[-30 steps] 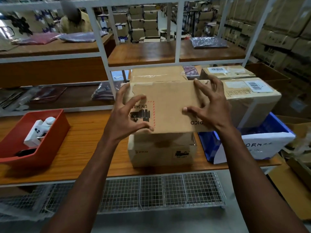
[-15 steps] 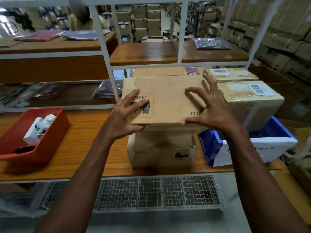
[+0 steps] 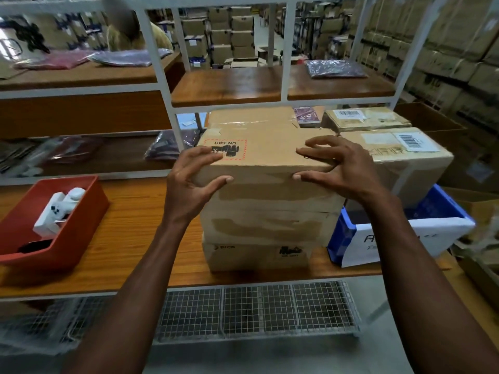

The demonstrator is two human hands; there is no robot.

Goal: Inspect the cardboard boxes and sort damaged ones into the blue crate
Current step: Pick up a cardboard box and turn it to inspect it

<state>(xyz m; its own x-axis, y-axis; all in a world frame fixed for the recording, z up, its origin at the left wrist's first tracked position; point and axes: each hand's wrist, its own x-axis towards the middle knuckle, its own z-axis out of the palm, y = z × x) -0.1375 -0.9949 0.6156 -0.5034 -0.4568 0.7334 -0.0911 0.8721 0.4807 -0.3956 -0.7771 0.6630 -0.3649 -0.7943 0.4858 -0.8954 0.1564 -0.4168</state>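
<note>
while each hand (image 3: 189, 182) (image 3: 343, 168) grips the top box (image 3: 270, 157), taped cartons (image 3: 405, 157) fill the blue crate (image 3: 340, 233).

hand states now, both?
Left hand: gripping the top cardboard box at its near left corner.
Right hand: gripping the same box.

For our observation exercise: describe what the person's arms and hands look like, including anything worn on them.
Both arms are bare along all that shows, with no sleeves in view. The left hand and right hand wear no gloves, and no rings, watch or bracelet show. The fingernails are short.
</note>
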